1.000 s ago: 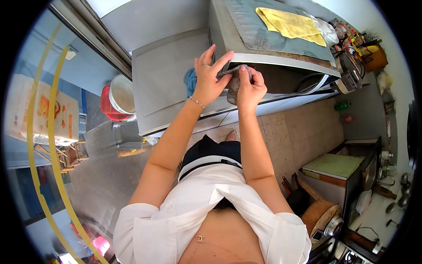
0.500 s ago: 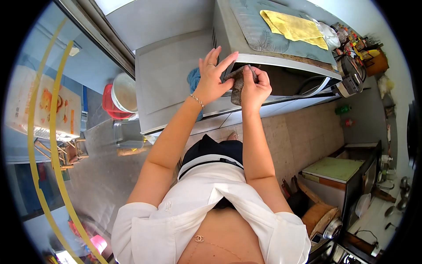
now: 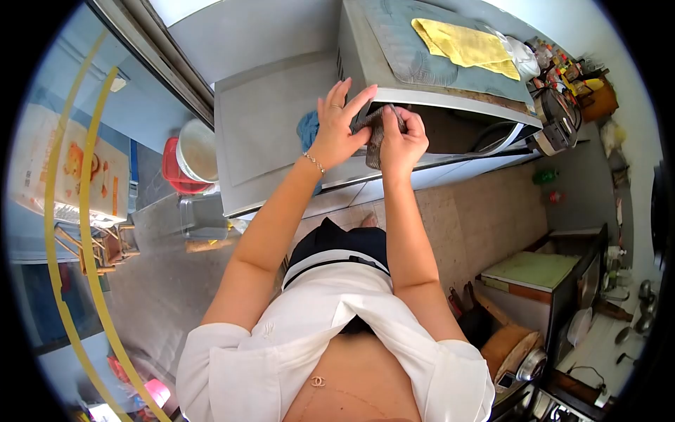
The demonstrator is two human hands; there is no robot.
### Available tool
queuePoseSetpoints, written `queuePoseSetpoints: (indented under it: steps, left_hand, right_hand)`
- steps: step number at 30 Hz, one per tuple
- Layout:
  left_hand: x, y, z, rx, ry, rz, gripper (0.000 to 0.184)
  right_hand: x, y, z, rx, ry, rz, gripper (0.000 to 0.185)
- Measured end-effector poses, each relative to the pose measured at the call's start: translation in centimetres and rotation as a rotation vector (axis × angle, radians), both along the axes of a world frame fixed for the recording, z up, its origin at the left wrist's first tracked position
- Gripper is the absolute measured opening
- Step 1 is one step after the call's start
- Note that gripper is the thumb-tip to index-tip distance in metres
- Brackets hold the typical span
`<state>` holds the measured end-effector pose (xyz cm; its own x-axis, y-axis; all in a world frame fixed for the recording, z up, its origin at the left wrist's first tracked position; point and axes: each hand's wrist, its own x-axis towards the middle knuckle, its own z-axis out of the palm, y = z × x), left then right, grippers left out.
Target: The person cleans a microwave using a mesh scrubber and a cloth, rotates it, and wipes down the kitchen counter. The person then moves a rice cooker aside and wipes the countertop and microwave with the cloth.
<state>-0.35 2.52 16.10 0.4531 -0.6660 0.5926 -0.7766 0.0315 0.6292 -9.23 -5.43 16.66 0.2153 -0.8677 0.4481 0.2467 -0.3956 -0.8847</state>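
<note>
My right hand (image 3: pixel 403 144) is closed, pinching a grey-brown textured cloth (image 3: pixel 375 144) between thumb and fingers. The cloth hangs bunched at the left end of the dark opening in a silver box-shaped metal unit (image 3: pixel 450 98). My left hand (image 3: pixel 339 130) has its fingers spread, with the fingertips up by the unit's front left corner. Its thumb points at the cloth and seems to touch it. Just behind my left wrist, a blue cloth (image 3: pixel 307 131) lies on the grey metal counter (image 3: pixel 256 130), partly hidden by the hand.
A yellow cloth (image 3: pixel 467 48) lies on a patterned mat (image 3: pixel 401 53) atop the unit. Bottles and jars crowd the far right. Left of the counter stand a white basket (image 3: pixel 199 149) and a red basin (image 3: pixel 171 165). A green-topped cabinet (image 3: pixel 531 271) stands right, beyond the tiled floor.
The view has shifted slightly. Both hands keep nearly the same place, and the cloth in my right hand has turned and bunched a little differently.
</note>
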Motion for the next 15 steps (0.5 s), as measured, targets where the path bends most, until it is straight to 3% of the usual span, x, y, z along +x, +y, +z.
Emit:
queuePoseSetpoints:
  steps: [11, 15]
  left_hand:
    - [0.0, -0.1, -0.3, -0.031, 0.006, -0.010, 0.067]
    - [-0.2, -0.4, -0.3, -0.074, -0.011, 0.014, 0.060]
  right_hand:
    - [-0.3, -0.7, -1.3, 0.141, -0.021, 0.040, 0.013]
    - [-0.6, -0.7, -1.3, 0.174, -0.095, 0.181, 0.014]
